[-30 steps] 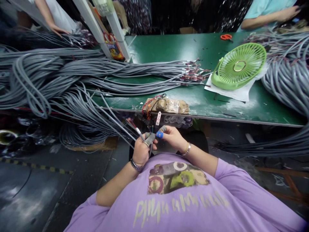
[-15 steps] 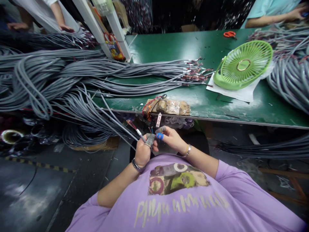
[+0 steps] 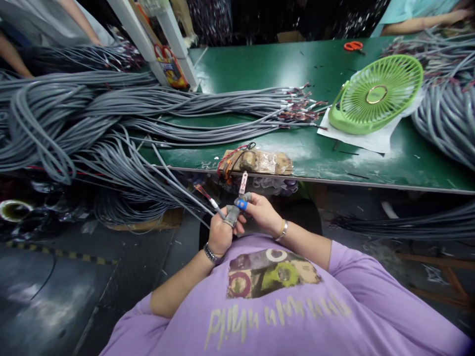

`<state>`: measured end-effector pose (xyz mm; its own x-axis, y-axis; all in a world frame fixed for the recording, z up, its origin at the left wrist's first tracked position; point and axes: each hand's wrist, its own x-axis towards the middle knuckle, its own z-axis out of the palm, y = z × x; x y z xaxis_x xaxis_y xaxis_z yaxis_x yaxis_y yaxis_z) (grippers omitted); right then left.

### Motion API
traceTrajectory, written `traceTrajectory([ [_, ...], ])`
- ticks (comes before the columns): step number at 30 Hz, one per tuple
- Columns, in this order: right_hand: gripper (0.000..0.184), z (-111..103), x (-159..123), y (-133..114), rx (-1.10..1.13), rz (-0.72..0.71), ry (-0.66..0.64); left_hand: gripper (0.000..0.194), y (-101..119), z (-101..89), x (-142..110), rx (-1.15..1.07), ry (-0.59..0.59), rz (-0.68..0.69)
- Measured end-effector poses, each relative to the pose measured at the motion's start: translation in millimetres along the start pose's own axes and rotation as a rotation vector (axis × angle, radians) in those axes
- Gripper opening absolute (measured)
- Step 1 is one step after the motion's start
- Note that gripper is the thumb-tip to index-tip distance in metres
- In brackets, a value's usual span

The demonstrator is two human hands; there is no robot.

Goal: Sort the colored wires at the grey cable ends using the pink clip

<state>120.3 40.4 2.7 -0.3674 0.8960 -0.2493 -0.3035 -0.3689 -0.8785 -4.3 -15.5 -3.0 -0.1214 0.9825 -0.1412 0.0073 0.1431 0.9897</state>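
Observation:
My left hand (image 3: pixel 222 228) is closed round a grey cable (image 3: pixel 217 210), its thumb in a grey finger cover. Beside it another cable end with a white sleeve (image 3: pixel 213 202) and bare coloured wires (image 3: pixel 202 191) sticks up to the left. My right hand (image 3: pixel 261 212), a blue band on one finger, pinches at the tip of the left thumb; the thin wires between the fingertips are mostly hidden. Just above the fingertips a small pale tag-like piece (image 3: pixel 243 183) hangs at the table edge, below a wooden block (image 3: pixel 272 163) with red and black wires.
Bundles of grey cables (image 3: pixel 178 104) cover the left of the green table (image 3: pixel 260 64). To the right stand a green fan (image 3: pixel 376 94) on white paper and more coiled cables (image 3: pixel 445 118). Orange-handled scissors (image 3: pixel 353 46) lie at the back. Co-workers' arms (image 3: pixel 419 24) show across the table.
My right hand's fingertips have closed in over the left thumb tip, covering the thin wires that showed there before. The co-worker at upper left has shifted their arms.

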Motion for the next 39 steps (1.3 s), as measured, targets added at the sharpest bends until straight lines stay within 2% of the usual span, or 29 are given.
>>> traceTrajectory([
  [5,0.038,4.2,-0.4,1.5,-0.007,-0.010,0.035,0.036,3.0,3.9,-0.9,-0.073,0.072,-0.001],
  [12,0.037,2.6,-0.6,0.1,-0.010,-0.002,0.033,0.034,2.0,-1.3,-0.8,0.014,-0.015,-0.015],
  [22,0.038,0.8,2.6,5.4,-0.024,-0.024,0.032,0.032,6.6,5.1,-0.6,-0.172,0.107,-0.021],
  [39,0.040,-4.7,3.2,0.5,-0.078,-0.061,0.052,0.029,7.5,6.8,4.0,-0.218,0.180,-0.029],
])
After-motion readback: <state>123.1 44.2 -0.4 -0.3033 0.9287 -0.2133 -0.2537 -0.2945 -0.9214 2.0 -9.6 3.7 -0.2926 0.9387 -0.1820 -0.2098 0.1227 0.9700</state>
